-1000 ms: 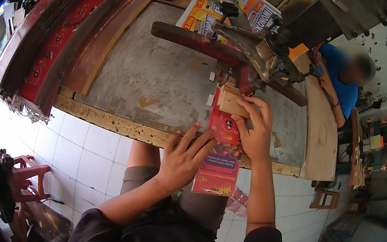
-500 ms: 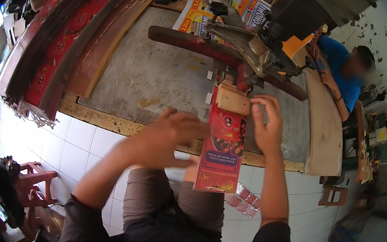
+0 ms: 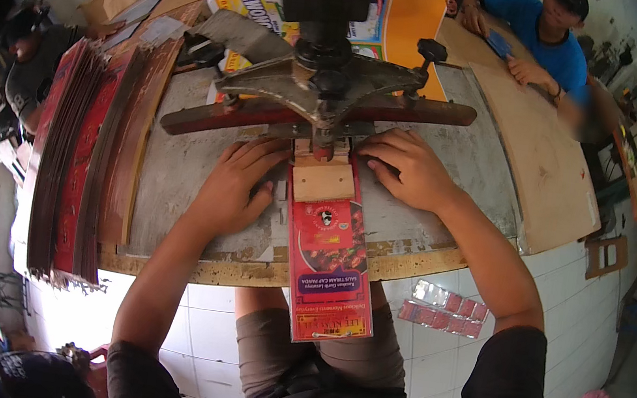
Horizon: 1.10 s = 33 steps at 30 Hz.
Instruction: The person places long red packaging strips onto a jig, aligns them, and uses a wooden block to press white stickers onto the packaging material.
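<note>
A long red printed card [image 3: 328, 280] lies under a machine's pressing head, its near end jutting past the table's front edge above my lap. A pale wooden block [image 3: 323, 183] rests across the card's far part. My left hand [image 3: 232, 188] is to the left of the block, fingers stretched toward the card's far end, thumb apart. On the other side is my right hand [image 3: 410, 166], fingertips close to the block's far right corner, thumb apart. I cannot tell whether the fingertips touch the card. The machine's crossbar [image 3: 416, 114] passes just beyond both hands.
Stacks of red printed cards [image 3: 78, 161] stand at the left. A brown board [image 3: 537, 170] lies along the right side. A person in a blue shirt [image 3: 548, 48] is at the far right, another person [image 3: 27, 76] at the far left. Silvery-red sachets [image 3: 444, 308] lie on the tiled floor.
My left hand has moved forward to the left side of the block; my right hand stays beside its right. The view has shifted, so the machine now looks more central.
</note>
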Available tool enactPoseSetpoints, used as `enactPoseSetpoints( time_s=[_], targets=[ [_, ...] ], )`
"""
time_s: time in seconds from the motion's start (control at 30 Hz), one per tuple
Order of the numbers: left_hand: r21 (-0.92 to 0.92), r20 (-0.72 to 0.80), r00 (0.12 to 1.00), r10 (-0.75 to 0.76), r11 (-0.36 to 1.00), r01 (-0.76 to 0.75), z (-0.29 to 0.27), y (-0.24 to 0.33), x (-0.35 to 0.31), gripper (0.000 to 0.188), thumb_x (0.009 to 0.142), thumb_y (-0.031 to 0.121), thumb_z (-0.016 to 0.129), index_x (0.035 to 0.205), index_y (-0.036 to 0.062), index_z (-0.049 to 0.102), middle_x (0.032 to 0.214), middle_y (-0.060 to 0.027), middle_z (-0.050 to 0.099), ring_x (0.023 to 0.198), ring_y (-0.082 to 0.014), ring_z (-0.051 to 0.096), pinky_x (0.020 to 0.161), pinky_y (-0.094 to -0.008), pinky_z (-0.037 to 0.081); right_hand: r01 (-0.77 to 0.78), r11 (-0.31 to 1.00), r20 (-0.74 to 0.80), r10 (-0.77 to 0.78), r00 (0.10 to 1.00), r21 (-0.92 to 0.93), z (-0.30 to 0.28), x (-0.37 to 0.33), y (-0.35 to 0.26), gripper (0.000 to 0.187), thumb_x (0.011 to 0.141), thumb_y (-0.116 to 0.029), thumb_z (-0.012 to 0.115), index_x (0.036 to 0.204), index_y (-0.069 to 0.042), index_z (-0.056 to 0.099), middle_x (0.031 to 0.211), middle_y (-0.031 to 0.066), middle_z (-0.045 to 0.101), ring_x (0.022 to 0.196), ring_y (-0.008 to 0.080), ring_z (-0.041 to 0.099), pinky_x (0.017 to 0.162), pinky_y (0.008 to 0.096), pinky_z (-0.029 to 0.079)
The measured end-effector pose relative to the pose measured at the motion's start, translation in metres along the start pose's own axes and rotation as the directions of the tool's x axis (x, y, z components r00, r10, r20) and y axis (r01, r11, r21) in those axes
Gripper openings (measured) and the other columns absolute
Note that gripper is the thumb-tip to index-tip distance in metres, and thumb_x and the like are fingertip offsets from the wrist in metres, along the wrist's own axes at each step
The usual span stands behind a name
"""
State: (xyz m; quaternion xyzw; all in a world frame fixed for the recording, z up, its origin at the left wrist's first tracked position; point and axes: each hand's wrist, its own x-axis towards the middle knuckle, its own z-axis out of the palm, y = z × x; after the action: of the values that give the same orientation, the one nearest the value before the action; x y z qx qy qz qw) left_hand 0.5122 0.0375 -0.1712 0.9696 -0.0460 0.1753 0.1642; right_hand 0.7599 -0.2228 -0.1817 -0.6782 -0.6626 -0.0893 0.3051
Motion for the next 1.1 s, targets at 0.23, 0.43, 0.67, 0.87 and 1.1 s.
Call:
enactPoseSetpoints(
  time_s=[0.23,0.43,0.67,0.87,1.1],
  targets=[
    [0.008,0.073,0.997,-0.024,1.0,0.024,-0.001,-0.001,0.006,0.057,0.087,0.01,0.065,0.144,0.0024,0.064,0.155,-0.0191,0.062,0.149,-0.0399,0.053,0.126,-0.0599,0.034,-0.063,0.997,0.064,0.061,0.996,0.034,-0.001,-0.005,0.005,0.031,0.095,-0.006,0.075,0.126,-0.006,0.079,0.13,0.0132,0.076,0.125,0.0344,0.068,0.111,0.0476,0.052],
    [0.027,0.088,0.995,-0.041,0.999,0.039,-0.003,0.004,0.01,0.059,0.086,0.01,0.065,0.145,0.0026,0.064,0.157,-0.0182,0.062,0.15,-0.0384,0.053,0.126,-0.0609,0.034,-0.081,0.996,0.099,0.077,0.992,0.036,0.001,-0.007,0.009,0.035,0.096,-0.007,0.074,0.13,-0.008,0.079,0.136,0.013,0.076,0.129,0.0347,0.066,0.114,0.0494,0.052],
    [0.038,0.103,0.993,-0.06,0.998,0.056,-0.005,0.005,0.01,0.059,0.086,0.009,0.065,0.144,0.0027,0.064,0.157,-0.0182,0.061,0.15,-0.038,0.053,0.126,-0.0616,0.033,-0.093,0.996,0.115,0.092,0.989,0.008,0.002,-0.006,0.008,0.037,0.096,-0.008,0.074,0.132,-0.01,0.079,0.139,0.01,0.076,0.132,0.0349,0.065,0.115,0.0495,0.051],
    [0.034,0.097,0.993,-0.073,0.997,0.07,-0.005,0.008,0.011,0.058,0.085,0.01,0.063,0.142,0.0025,0.066,0.155,-0.0212,0.062,0.149,-0.0396,0.054,0.129,-0.0627,0.03,-0.092,0.996,0.109,0.094,0.99,-0.018,0.003,-0.007,0.008,0.037,0.095,-0.008,0.075,0.132,-0.01,0.079,0.139,0.0091,0.076,0.132,0.0347,0.065,0.115,0.0495,0.051],
    [0.041,0.107,0.99,-0.091,0.995,0.087,-0.004,0.009,0.011,0.059,0.085,0.009,0.064,0.143,0.0034,0.066,0.156,-0.0195,0.062,0.151,-0.0381,0.053,0.129,-0.0619,0.03,-0.029,0.997,0.08,0.035,0.996,-0.075,0.003,-0.007,0.005,0.034,0.097,-0.011,0.073,0.13,-0.007,0.078,0.129,0.0133,0.078,0.13,0.0322,0.066,0.113,0.0483,0.051]
  ],
)
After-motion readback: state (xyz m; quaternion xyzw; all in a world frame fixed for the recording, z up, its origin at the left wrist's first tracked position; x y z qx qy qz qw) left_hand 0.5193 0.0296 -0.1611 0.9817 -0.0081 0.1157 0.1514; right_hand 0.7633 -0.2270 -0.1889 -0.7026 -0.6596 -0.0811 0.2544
